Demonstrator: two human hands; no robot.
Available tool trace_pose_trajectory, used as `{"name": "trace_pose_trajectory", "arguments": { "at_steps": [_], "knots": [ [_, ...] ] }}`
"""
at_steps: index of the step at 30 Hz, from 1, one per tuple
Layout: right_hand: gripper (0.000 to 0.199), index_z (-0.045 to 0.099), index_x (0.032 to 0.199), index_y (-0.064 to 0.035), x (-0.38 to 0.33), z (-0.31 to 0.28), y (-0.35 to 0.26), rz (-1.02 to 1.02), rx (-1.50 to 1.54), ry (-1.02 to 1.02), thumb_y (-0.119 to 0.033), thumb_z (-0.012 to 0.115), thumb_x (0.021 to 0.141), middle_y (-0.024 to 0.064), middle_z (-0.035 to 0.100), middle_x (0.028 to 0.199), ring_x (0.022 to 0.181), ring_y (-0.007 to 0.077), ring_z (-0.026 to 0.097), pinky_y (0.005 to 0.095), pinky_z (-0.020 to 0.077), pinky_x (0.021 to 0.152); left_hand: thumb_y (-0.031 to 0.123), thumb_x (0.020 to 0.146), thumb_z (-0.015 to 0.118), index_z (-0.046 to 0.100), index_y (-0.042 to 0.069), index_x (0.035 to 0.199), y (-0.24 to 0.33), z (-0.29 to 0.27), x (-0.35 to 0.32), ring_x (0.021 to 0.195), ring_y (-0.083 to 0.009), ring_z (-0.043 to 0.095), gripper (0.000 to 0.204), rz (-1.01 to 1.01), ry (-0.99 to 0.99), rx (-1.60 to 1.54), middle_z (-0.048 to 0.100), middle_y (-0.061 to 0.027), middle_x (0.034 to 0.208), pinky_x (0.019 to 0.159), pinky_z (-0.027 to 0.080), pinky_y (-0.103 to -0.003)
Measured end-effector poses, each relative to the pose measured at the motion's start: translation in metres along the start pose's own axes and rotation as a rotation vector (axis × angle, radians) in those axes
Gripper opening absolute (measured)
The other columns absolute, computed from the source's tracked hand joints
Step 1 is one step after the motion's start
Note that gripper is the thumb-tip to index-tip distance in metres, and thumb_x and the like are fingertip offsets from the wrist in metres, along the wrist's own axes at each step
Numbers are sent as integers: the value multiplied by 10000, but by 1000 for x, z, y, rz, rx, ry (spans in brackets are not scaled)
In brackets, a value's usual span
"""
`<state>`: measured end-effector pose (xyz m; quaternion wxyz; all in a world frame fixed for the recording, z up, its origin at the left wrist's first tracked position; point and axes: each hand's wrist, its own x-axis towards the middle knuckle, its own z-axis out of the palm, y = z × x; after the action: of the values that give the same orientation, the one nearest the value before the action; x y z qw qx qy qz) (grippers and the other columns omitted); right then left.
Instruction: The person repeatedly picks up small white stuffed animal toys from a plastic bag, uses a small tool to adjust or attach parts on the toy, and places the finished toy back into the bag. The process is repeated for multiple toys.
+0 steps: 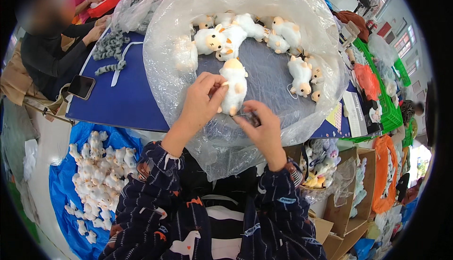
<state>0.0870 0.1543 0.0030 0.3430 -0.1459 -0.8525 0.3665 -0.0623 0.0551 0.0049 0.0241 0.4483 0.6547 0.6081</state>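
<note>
A small white plush animal (234, 81) with a pale peach patch at its top is upright in front of me, over the clear plastic sheet. My left hand (200, 100) pinches its left side between thumb and fingers. At its lower end is my right hand (265, 130), fingers curled in and thumb tip close to the toy's bottom. Something small, dark and greyish shows inside the right hand, too covered to name. More white plush animals (232, 40) lie in a heap just beyond, and others (300, 75) lie to the right.
The plastic sheet (163, 71) rises around the toys on a blue table (113, 104). A phone (81, 86) and grey striped plush pieces (109, 47) lie left, near a seated co-worker (45, 47). Below left, a blue sheet (60, 184) holds many white toys; cardboard boxes (342, 198) stand right.
</note>
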Motion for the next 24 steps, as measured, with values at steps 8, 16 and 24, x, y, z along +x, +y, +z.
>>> {"name": "trace_pose_trajectory", "arguments": {
  "at_steps": [8, 16, 24],
  "knots": [
    [219, 576, 935, -34, 5, 13, 15, 16, 25, 36, -50, 683, 745, 115, 629, 807, 681, 232, 638, 309, 501, 615, 71, 856, 598, 599, -18, 1030, -9, -10, -9, 897, -115, 580, 196, -250, -56, -391, 584, -56, 1007, 735, 491, -252],
    [153, 582, 910, -4, 9, 7, 14, 130, 167, 27, -43, 654, 782, 51, 610, 738, 635, 87, 550, 228, 445, 584, 21, 784, 649, 593, 13, 972, -6, 1, -20, 730, -149, 616, 196, 135, -79, 85, 604, -60, 880, 645, 492, -254],
    [119, 591, 878, 7, 25, -23, -14, 339, 573, -38, -82, 640, 816, -42, 565, 725, 612, 0, 449, 158, 341, 528, 72, 781, 684, 573, 18, 1010, 18, -18, 1, 756, -128, 599, 261, -86, -145, -383, 591, -60, 998, 676, 510, -243]
  ]
}}
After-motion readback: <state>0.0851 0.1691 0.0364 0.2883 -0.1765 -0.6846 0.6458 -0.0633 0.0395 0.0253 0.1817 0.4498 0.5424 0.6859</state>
